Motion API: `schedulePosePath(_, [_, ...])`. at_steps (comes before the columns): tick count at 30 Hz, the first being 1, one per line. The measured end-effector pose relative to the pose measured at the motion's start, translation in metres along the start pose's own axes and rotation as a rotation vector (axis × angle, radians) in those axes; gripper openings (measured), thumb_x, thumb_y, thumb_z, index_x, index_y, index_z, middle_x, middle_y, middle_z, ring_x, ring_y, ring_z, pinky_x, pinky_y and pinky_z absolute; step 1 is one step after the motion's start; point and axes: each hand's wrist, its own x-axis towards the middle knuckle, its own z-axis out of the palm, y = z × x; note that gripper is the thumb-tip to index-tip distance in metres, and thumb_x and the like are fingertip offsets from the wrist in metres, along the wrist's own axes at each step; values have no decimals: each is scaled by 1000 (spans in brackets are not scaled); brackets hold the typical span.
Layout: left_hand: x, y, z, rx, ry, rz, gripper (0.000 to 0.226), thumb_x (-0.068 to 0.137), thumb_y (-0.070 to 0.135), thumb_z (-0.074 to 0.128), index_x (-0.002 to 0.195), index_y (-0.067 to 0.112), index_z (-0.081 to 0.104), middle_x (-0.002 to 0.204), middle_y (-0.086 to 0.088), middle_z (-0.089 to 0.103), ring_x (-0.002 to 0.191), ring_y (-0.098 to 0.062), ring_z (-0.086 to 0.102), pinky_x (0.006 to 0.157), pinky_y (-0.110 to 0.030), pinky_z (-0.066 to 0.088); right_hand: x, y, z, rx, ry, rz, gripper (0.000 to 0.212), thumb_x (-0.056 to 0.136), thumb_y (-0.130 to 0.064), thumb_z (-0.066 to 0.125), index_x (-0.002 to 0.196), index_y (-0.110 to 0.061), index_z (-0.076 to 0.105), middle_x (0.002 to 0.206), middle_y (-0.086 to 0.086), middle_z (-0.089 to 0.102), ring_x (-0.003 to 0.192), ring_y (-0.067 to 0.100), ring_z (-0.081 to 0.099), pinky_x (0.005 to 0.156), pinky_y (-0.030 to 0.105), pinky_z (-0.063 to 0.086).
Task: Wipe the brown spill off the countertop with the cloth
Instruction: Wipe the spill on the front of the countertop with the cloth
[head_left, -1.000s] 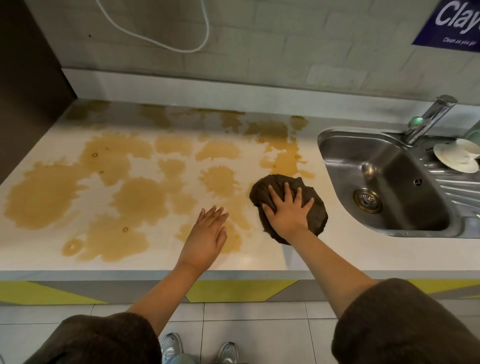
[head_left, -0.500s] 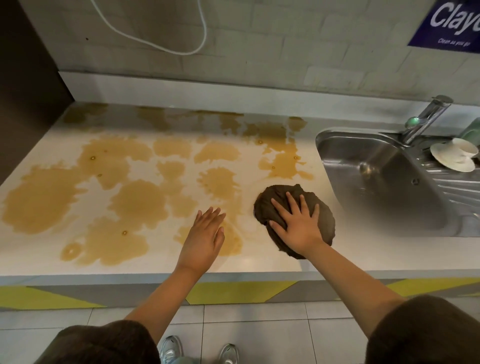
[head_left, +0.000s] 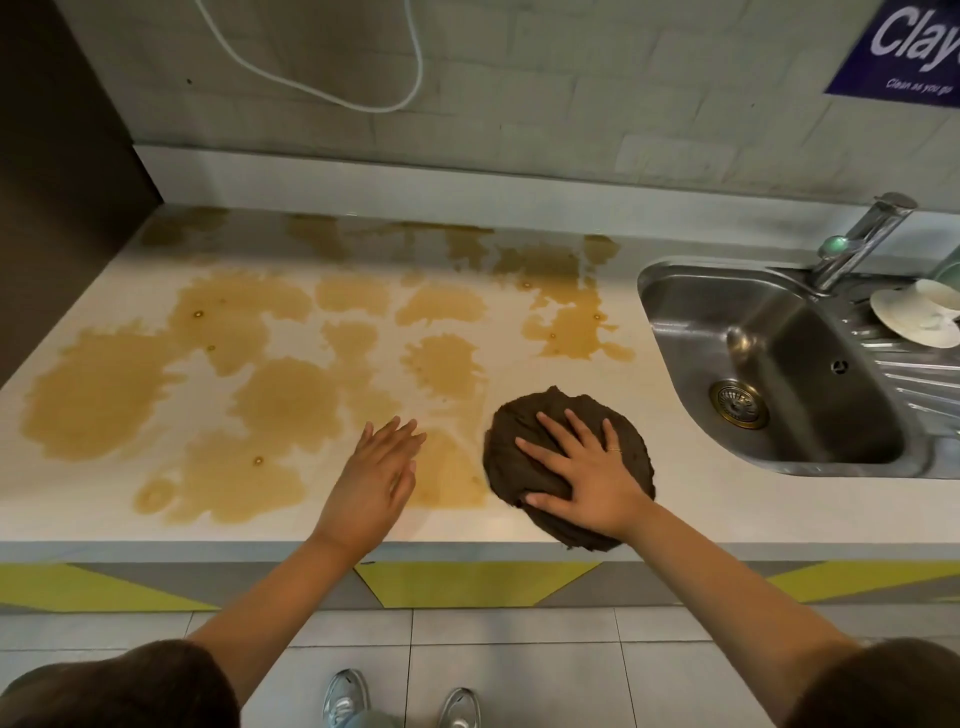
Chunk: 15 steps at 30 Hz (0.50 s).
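Note:
A brown spill (head_left: 280, 395) lies in many patches over the pale countertop (head_left: 571, 519), from the left wall to near the sink. A dark brown cloth (head_left: 535, 441) is bunched flat on the counter near the front edge, right of the patches. My right hand (head_left: 587, 473) presses on the cloth with fingers spread. My left hand (head_left: 376, 473) is flat with fingers together, over the counter at the edge of a spill patch, holding nothing.
A steel sink (head_left: 769, 364) with a tap (head_left: 857, 239) is set into the counter at the right; a white cup and saucer (head_left: 919, 317) rest on its drainer. A dark panel (head_left: 57, 156) bounds the left. A white cable (head_left: 322, 78) hangs on the tiled wall.
My right hand has dragged the cloth toward the front edge of the counter, off the spill patch near the sink. My left hand has stayed almost in place.

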Motion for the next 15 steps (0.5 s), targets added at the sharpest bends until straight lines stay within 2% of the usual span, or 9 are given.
schedulePosePath(3, [-3,-14,-7,62,6,-58,47,95,30,26,127,10,54,137,-9,50,135,-18,32,116,-25,2,3,17,-8,66,-35,55,81,66,-93,25,140,-63,11,160,-13,-5,147,23,-10,111,65,-8])
schedulePosePath(6, [-2,-14,-7,94,14,-100,48,95,30,26,128,9,54,137,-10,50,135,-22,34,117,-26,2,18,6,-11,43,-43,148,93,60,-96,20,143,-59,4,161,-9,-10,146,28,-11,109,66,-9])
schedulePosePath(10, [-1,-12,-5,101,1,-95,48,95,30,26,127,7,55,135,-11,52,133,-24,38,116,-25,2,35,-26,-6,-9,7,141,82,71,-89,15,145,-55,-2,161,-3,-8,146,34,-13,110,67,-9])
schedulePosePath(15, [-2,-12,-6,95,-6,-105,48,95,28,27,125,5,57,133,-14,54,130,-26,42,116,-27,6,42,-48,1,-2,43,86,72,80,-79,6,147,-53,4,162,-1,-3,146,35,-12,110,65,-11])
